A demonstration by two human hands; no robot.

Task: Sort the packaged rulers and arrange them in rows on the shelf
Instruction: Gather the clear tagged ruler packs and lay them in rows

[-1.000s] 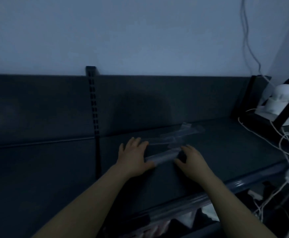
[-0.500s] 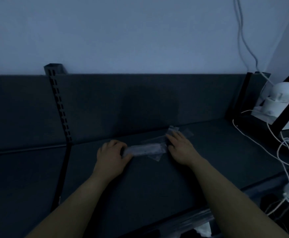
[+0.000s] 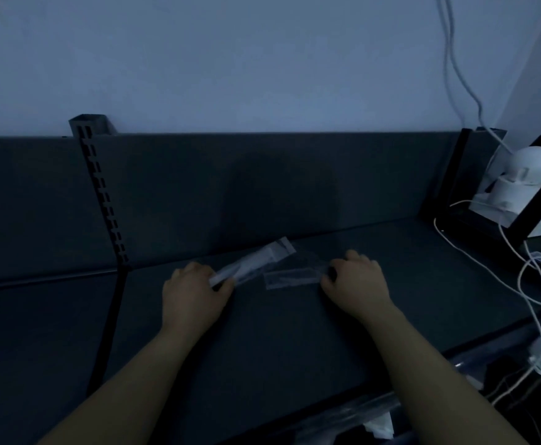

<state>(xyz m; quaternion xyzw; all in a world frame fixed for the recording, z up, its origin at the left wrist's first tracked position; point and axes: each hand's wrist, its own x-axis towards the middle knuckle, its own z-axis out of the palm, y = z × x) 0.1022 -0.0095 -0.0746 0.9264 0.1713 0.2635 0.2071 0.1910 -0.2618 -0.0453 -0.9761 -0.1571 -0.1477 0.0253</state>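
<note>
left hand (image 3: 195,295) and right hand (image 3: 356,284) sit mid-frame on the dark shelf (image 3: 262,342), left curled round the lower end of a tilted packaged ruler (image 3: 253,263), right pinching the end of a second packet (image 3: 291,277) lying flat; likely light, stiff core, slick loose film, so grip the body, not the flap.

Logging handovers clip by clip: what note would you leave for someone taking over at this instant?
Left hand: grip on the near end of the angled packaged ruler, which points toward the back panel.
Right hand: pinches the right end of the flat packaged ruler lying on the shelf.
Done: no row formed; the two packages lie at different angles.
Left: align the two side by side, then add any others; the dim view shows no more plainly.
</note>
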